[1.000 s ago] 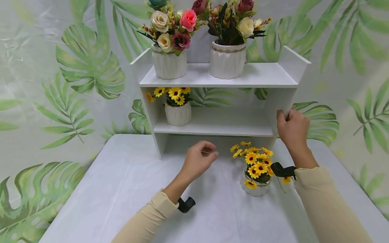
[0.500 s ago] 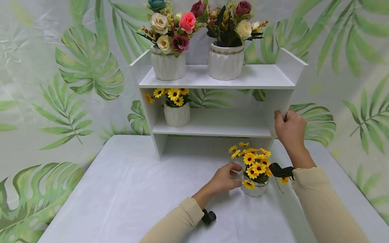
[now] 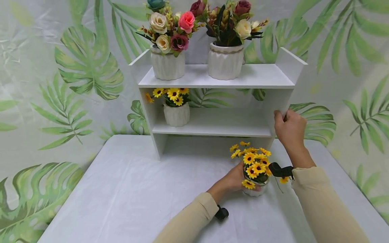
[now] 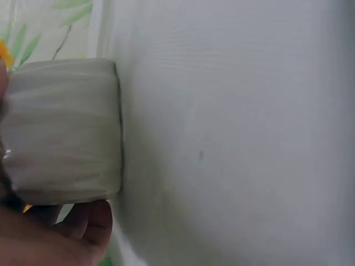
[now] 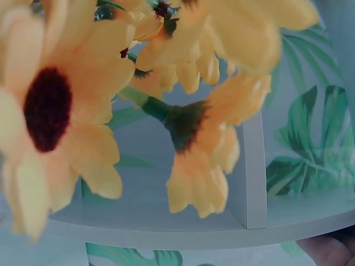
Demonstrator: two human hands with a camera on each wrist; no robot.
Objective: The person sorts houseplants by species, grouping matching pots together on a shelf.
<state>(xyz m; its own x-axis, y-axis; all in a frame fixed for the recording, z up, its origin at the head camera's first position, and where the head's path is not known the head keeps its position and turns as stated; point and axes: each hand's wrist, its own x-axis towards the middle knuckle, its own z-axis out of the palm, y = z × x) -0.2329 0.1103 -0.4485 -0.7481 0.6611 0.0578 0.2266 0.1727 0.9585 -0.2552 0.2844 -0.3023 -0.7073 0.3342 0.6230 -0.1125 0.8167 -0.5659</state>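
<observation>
A potted bunch of yellow sunflowers (image 3: 255, 165) stands on the table in front of the shelf's right end. My left hand (image 3: 233, 179) grips its ribbed white pot (image 4: 66, 130) from the left; the flowers cover part of that hand in the head view. In the left wrist view, curled fingers (image 4: 91, 227) lie along the pot's side. Higher up on the right, my right hand (image 3: 291, 130) holds the side panel of the white shelf (image 3: 212, 131). The right wrist view shows yellow petals (image 5: 89, 133) close up, with fingertips (image 5: 330, 249) at the panel's edge.
On the shelf's top board stand two white pots of mixed roses (image 3: 168, 65) (image 3: 225, 64). Another small sunflower pot (image 3: 177, 114) sits at the left of the middle board. A leaf-patterned cloth (image 3: 91, 67) hangs behind the white table (image 3: 127, 189).
My left hand has moved right across the table to the sunflower pot and taken hold of it. The right hand stays on the shelf's side panel.
</observation>
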